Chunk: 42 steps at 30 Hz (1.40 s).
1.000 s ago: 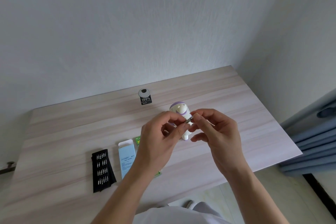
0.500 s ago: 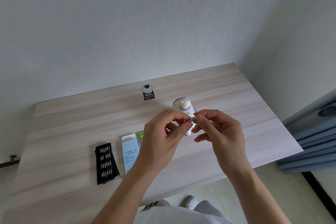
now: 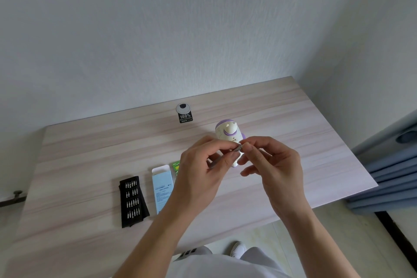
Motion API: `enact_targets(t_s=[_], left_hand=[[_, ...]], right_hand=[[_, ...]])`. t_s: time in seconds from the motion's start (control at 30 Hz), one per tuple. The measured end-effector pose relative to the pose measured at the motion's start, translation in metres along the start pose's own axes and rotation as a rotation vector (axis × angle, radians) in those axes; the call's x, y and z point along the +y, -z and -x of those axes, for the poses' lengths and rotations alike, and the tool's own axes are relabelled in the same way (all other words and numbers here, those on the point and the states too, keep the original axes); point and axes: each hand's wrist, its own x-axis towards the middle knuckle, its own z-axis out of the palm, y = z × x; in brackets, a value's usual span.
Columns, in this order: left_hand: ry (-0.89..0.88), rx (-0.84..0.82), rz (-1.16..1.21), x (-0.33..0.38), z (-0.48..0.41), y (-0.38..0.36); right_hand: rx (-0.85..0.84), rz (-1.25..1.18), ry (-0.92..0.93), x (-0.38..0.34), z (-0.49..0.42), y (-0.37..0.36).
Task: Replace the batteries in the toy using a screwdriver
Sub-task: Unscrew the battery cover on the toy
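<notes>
The left hand (image 3: 203, 169) curls round the slim, stiff, likely light screwdriver (image 3: 237, 148), best gripped mid-shaft, while the right hand (image 3: 275, 165) pinches its far tip.

from toy (image 3: 227, 133) | blocked 7–8 o'clock: green pack (image 3: 175, 165), blue box (image 3: 162, 185), bit tray (image 3: 133, 201) | 11 o'clock: cable cap (image 3: 183, 108) | free worktop (image 3: 304, 142): 3, 9 o'clock

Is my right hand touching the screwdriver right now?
Touching. The head view shows the right hand pinching the end of the gray screwdriver, which the left hand grips; no gap shows.
</notes>
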Motion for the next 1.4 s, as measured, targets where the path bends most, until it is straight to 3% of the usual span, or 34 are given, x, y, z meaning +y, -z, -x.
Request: enact_targets(t_s=[0.37,0.8,1.13,1.4], left_hand=[[0.051,-0.013,0.081,0.002,-0.008,-0.001],[0.143,-0.071,0.080,-0.026,-0.016,0.000],[0.382,-0.014,0.471,-0.041,-0.029,-0.006],[0.570,0.051,0.638,-0.052,-0.034,-0.040]], right_hand=[[0.013,0.005,0.022,0.005,-0.006,-0.001],[0.022,0.083,-0.095,0.019,-0.018,-0.004],[-0.027,0.186,-0.163,0.056,-0.010,-0.015],[0.058,0.060,-0.229,0.072,-0.015,0.001]])
